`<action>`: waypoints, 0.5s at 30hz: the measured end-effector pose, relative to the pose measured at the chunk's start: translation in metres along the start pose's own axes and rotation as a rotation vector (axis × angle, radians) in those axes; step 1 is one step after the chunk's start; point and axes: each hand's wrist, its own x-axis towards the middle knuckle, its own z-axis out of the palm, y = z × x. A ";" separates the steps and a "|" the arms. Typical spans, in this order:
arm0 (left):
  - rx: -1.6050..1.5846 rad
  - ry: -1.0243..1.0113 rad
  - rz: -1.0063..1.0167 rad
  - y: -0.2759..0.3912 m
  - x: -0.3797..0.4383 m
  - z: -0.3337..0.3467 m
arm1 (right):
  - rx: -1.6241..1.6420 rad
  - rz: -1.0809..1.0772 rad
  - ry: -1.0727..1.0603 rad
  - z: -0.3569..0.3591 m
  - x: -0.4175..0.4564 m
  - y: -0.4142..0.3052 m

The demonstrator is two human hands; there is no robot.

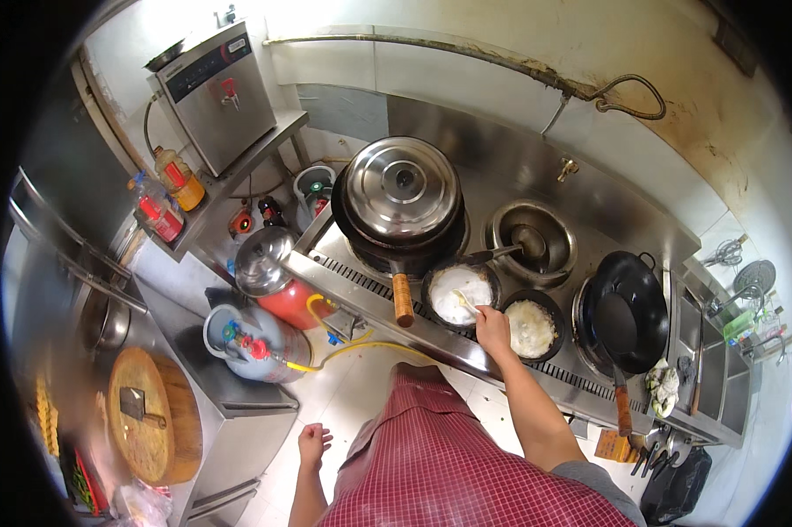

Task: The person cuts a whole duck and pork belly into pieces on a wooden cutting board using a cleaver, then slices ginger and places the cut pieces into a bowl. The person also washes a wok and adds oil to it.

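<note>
My right hand (493,328) grips the handle of a pale spoon (463,301). The spoon's bowl rests in a white granular seasoning (460,282), perhaps salt or sugar, which fills a dark round container (426,294) at the stove's front edge. Beside it on the right, partly behind my wrist, is a second dark container (558,336) of off-white, coarser-looking contents (529,324). My left hand (313,446) hangs over the floor at my side, holding nothing, its fingers loosely curled and slightly apart.
A lidded wok (401,191) with a wooden handle sits on the left burner; a black wok (623,316) stands to the right. Between them, a ladle (531,242) lies in a metal basin (564,227). Gas cylinders (264,356) stand on the floor. A cleaver (133,403) lies on the chopping block (165,375).
</note>
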 end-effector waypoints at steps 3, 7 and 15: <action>-0.001 -0.034 -0.018 0.011 0.014 0.002 | 0.318 0.311 -0.138 0.001 -0.008 -0.003; 0.153 -0.057 -0.054 -0.019 0.032 -0.011 | 0.841 0.651 -0.154 0.005 -0.011 -0.008; 0.263 -0.079 -0.087 -0.008 0.029 0.006 | 1.331 0.812 0.075 -0.058 -0.027 0.025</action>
